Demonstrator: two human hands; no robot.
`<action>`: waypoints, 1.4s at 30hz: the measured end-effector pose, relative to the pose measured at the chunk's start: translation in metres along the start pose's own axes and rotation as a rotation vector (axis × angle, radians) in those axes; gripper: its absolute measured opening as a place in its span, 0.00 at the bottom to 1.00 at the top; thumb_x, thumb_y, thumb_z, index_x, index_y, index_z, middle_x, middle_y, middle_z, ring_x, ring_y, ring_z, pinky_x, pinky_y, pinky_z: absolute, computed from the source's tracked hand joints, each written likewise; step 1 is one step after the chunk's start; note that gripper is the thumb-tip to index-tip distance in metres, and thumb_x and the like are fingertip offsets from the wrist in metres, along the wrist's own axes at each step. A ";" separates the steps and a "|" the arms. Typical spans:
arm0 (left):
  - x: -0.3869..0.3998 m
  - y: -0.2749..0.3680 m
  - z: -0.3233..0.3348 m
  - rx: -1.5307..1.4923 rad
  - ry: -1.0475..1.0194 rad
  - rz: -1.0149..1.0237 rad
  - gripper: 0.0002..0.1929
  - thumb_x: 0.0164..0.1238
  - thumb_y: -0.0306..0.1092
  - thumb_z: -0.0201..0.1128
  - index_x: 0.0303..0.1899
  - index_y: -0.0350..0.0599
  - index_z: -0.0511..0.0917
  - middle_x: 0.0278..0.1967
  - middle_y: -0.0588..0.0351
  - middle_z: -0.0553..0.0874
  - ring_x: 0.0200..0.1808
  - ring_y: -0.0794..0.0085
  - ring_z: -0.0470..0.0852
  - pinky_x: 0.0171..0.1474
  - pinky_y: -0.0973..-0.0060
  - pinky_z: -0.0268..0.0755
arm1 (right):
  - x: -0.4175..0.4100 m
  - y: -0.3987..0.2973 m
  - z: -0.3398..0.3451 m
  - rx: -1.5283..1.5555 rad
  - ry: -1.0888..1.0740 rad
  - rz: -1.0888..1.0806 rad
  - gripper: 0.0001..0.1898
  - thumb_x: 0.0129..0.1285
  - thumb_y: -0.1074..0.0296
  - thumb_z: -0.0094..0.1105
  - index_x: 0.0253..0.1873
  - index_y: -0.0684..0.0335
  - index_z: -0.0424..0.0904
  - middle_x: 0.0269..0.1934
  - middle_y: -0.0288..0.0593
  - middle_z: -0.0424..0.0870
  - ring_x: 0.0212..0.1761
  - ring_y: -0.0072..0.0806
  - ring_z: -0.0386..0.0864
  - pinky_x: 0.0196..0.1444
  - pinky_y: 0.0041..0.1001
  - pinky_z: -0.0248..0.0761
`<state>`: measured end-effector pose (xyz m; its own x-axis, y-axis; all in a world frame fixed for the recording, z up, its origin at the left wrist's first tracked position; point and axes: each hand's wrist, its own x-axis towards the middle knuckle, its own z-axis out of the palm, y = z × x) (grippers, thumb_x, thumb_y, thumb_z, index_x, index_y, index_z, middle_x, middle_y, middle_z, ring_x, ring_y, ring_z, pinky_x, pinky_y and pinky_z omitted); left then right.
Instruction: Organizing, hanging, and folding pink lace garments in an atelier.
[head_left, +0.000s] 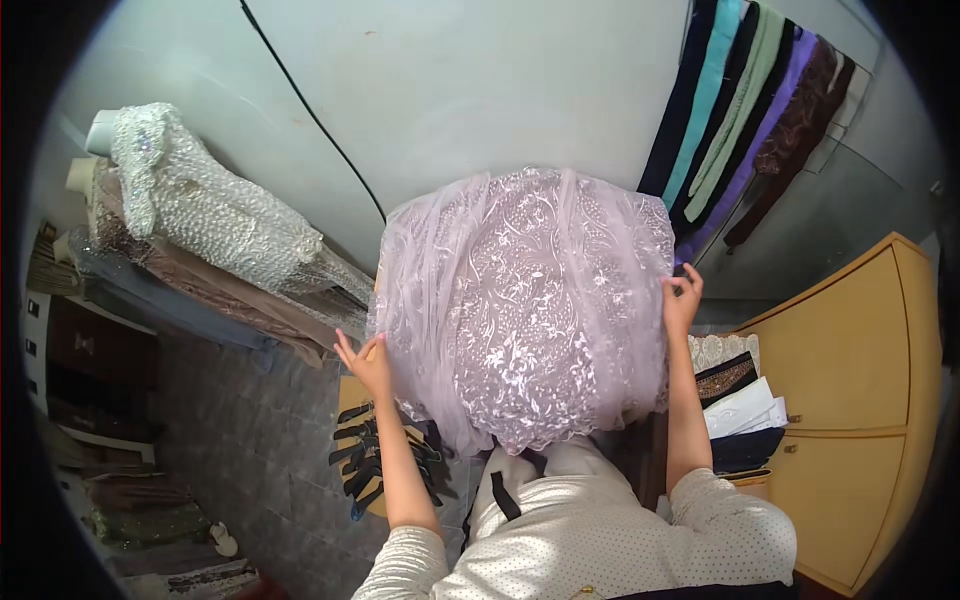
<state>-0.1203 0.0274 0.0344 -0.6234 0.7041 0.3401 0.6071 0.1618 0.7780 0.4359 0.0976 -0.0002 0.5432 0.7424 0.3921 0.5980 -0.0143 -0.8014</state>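
A lilac tulle garment (525, 300) with shiny floral embroidery lies spread before me, its scalloped lower edge hanging near my legs. Gathered bands of sheer tulle run down both of its sides. At its left edge, my left hand (370, 366) pinches the fabric between thumb and finger, the other fingers raised. My right hand (681, 300) pinches the opposite edge, somewhat higher up. Whatever surface supports the cloth is mostly hidden under it.
Beaded gowns on mannequins (217, 202) stand at left. Black hangers (364, 457) sit below my left forearm. Fabric strips (742, 112) hang on the right wall. Folded cloths (742, 412) lie beside a wooden cabinet (832, 352) at right.
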 end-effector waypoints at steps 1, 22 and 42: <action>-0.004 0.012 -0.015 -0.020 -0.001 -0.045 0.11 0.61 0.42 0.71 0.33 0.44 0.90 0.77 0.58 0.55 0.79 0.50 0.43 0.76 0.55 0.43 | -0.002 -0.011 -0.015 0.023 0.043 -0.017 0.07 0.53 0.68 0.71 0.30 0.61 0.81 0.63 0.46 0.73 0.64 0.47 0.69 0.68 0.41 0.58; -0.165 -0.121 -0.249 -0.174 -0.156 -0.129 0.11 0.60 0.41 0.72 0.33 0.41 0.88 0.75 0.56 0.62 0.77 0.53 0.52 0.75 0.59 0.44 | -0.280 -0.044 -0.218 -0.206 0.192 -0.086 0.09 0.59 0.67 0.67 0.32 0.64 0.76 0.64 0.51 0.69 0.68 0.50 0.64 0.70 0.43 0.52; -0.083 0.049 -0.012 0.277 -0.329 0.541 0.36 0.53 0.41 0.72 0.68 0.57 0.71 0.78 0.44 0.47 0.77 0.42 0.45 0.73 0.45 0.45 | -0.154 -0.096 -0.032 -0.374 -0.274 -0.106 0.13 0.59 0.64 0.62 0.47 0.59 0.84 0.70 0.48 0.62 0.73 0.45 0.58 0.71 0.68 0.39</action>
<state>-0.0452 -0.0313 0.0507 -0.0426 0.9016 0.4304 0.9213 -0.1312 0.3660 0.3136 -0.0368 0.0302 0.3228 0.9012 0.2891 0.8402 -0.1322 -0.5259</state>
